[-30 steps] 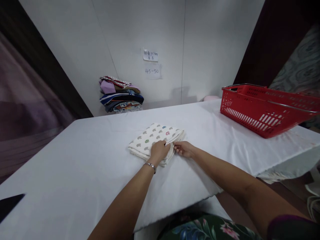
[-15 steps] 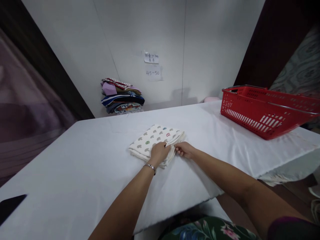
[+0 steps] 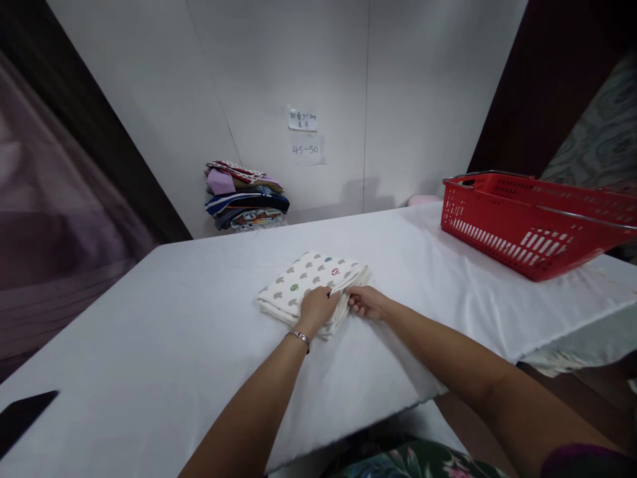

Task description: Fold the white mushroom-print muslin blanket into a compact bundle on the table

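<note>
While both hands meet at the near right corner of the folded cloth [image 3: 311, 285], the left hand [image 3: 317, 308] lies curled palm-down on top, fingers pinching the cloth edge; the right hand [image 3: 365, 302], just beside it and touching fingertips, is closed on the same edge; the cloth lies flat on the white table [image 3: 149, 332], under and ahead of the left hand; red basket [image 3: 522, 219] well off to the right of the right hand; clothes stack [image 3: 246, 196] far ahead-left by the wall; dark phone [image 3: 22, 418] far left of the left hand.
</note>
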A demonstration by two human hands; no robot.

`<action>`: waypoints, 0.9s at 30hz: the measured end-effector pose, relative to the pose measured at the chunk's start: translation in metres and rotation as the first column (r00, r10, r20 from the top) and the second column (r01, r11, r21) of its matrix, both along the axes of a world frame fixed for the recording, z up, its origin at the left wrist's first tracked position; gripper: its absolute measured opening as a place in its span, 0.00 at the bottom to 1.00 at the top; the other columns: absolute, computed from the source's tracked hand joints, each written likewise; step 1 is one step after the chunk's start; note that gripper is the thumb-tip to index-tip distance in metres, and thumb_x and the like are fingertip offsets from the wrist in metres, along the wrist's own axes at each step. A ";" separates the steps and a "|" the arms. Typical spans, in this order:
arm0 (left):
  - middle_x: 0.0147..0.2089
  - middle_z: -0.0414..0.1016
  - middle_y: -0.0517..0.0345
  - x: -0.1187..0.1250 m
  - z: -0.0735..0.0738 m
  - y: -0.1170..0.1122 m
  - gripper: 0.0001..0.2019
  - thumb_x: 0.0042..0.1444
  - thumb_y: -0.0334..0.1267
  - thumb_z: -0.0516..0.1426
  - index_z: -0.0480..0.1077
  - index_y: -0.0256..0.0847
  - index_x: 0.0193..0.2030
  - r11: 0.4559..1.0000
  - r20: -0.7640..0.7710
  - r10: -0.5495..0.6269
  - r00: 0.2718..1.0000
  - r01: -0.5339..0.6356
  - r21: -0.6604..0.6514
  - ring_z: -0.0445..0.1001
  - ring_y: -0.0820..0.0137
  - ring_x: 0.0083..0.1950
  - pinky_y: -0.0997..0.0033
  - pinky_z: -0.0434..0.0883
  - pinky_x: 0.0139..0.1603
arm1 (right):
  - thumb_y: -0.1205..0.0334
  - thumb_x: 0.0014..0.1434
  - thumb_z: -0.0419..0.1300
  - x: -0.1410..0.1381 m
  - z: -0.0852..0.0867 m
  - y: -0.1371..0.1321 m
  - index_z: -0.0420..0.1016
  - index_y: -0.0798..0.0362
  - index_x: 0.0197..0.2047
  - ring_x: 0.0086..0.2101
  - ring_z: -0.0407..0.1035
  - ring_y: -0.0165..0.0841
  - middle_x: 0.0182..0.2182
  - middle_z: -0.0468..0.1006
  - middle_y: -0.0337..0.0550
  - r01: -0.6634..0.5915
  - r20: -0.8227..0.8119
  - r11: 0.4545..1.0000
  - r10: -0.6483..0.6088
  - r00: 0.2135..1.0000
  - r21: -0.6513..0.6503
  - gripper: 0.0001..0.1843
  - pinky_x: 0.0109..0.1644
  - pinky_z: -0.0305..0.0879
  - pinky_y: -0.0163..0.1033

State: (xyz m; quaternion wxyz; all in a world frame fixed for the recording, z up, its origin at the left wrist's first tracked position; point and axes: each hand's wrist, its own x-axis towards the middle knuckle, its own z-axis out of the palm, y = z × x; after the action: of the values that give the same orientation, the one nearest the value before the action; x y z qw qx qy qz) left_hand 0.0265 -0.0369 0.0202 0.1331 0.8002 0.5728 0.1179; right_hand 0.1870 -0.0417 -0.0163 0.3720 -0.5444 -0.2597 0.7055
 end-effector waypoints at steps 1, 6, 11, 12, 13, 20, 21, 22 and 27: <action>0.35 0.76 0.53 0.000 0.000 0.000 0.17 0.57 0.48 0.47 0.71 0.42 0.29 1.000 -0.001 0.001 1.000 -0.001 0.001 0.71 0.65 0.37 0.70 0.59 0.33 | 0.60 0.59 0.54 0.000 0.000 0.000 0.63 0.56 0.25 0.13 0.56 0.21 0.15 0.65 0.34 0.000 -0.006 1.000 0.000 1.000 0.002 0.13 0.12 0.44 0.25; 0.35 0.76 0.54 0.000 0.000 -0.002 0.15 0.56 0.47 0.49 0.72 0.42 0.30 1.000 -0.002 0.006 1.000 -0.006 -0.005 0.71 0.66 0.36 0.71 0.59 0.32 | 0.60 0.59 0.55 0.003 -0.001 -0.002 0.64 0.56 0.27 0.13 0.57 0.21 0.15 0.66 0.35 -0.006 -0.030 1.000 0.006 1.000 0.014 0.11 0.12 0.44 0.26; 0.34 0.76 0.55 0.001 0.000 -0.002 0.13 0.54 0.46 0.51 0.72 0.42 0.30 1.000 0.017 0.011 1.000 -0.011 -0.006 0.71 0.67 0.35 0.71 0.59 0.31 | 0.60 0.59 0.55 0.003 0.000 -0.004 0.65 0.57 0.27 0.14 0.57 0.22 0.16 0.67 0.35 -0.015 -0.044 0.999 0.016 0.999 0.035 0.11 0.12 0.44 0.26; 0.34 0.76 0.56 0.002 0.000 -0.002 0.12 0.53 0.46 0.52 0.72 0.43 0.30 1.000 0.021 0.014 1.000 -0.014 -0.007 0.71 0.67 0.35 0.71 0.59 0.31 | 0.60 0.59 0.55 0.003 0.000 -0.004 0.65 0.57 0.27 0.14 0.57 0.22 0.16 0.67 0.35 -0.016 -0.045 0.999 0.017 0.999 0.040 0.11 0.12 0.45 0.26; 0.34 0.77 0.56 0.002 0.001 -0.002 0.12 0.53 0.46 0.52 0.72 0.43 0.30 1.000 0.023 0.018 1.000 -0.017 -0.010 0.71 0.67 0.35 0.71 0.59 0.31 | 0.61 0.59 0.55 0.003 0.000 -0.004 0.66 0.57 0.28 0.14 0.58 0.22 0.16 0.67 0.35 -0.016 -0.047 0.999 0.019 0.999 0.045 0.11 0.13 0.45 0.26; 0.36 0.77 0.55 0.005 0.001 -0.005 0.13 0.49 0.50 0.55 0.72 0.43 0.31 1.000 -0.002 0.025 1.000 -0.025 -0.009 0.72 0.66 0.37 0.70 0.61 0.33 | 0.66 0.59 0.53 0.003 -0.002 -0.003 0.66 0.57 0.27 0.14 0.58 0.22 0.16 0.66 0.35 -0.015 -0.026 0.998 0.017 1.000 0.056 0.09 0.13 0.45 0.26; 0.37 0.77 0.55 0.005 0.001 -0.005 0.13 0.49 0.49 0.55 0.71 0.43 0.31 1.000 -0.009 0.023 1.000 -0.023 0.000 0.72 0.65 0.38 0.70 0.61 0.34 | 0.66 0.59 0.53 0.002 -0.002 -0.003 0.65 0.57 0.26 0.14 0.57 0.21 0.16 0.66 0.35 -0.015 -0.022 0.998 0.016 1.000 0.056 0.09 0.13 0.45 0.26; 0.37 0.77 0.54 0.005 0.000 -0.005 0.12 0.48 0.49 0.55 0.71 0.43 0.32 1.000 -0.016 0.021 1.000 -0.021 0.009 0.72 0.65 0.38 0.70 0.61 0.35 | 0.67 0.59 0.53 0.002 -0.001 -0.003 0.65 0.57 0.26 0.14 0.57 0.21 0.15 0.66 0.35 -0.016 -0.017 0.998 0.016 1.000 0.055 0.10 0.13 0.45 0.26; 0.37 0.76 0.54 0.006 0.001 -0.005 0.08 0.50 0.42 0.53 0.70 0.43 0.32 0.999 -0.058 0.032 0.998 -0.031 0.019 0.72 0.65 0.38 0.69 0.62 0.35 | 0.65 0.60 0.53 0.001 0.001 -0.004 0.65 0.57 0.26 0.13 0.56 0.21 0.14 0.65 0.34 -0.014 0.010 0.999 0.014 1.000 0.049 0.11 0.13 0.44 0.26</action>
State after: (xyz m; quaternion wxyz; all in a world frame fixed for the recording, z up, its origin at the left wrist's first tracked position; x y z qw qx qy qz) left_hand 0.0329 -0.0422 0.0214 0.1073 0.7954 0.5877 0.1016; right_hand 0.1876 -0.0455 -0.0158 0.3792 -0.5365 -0.2827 0.6989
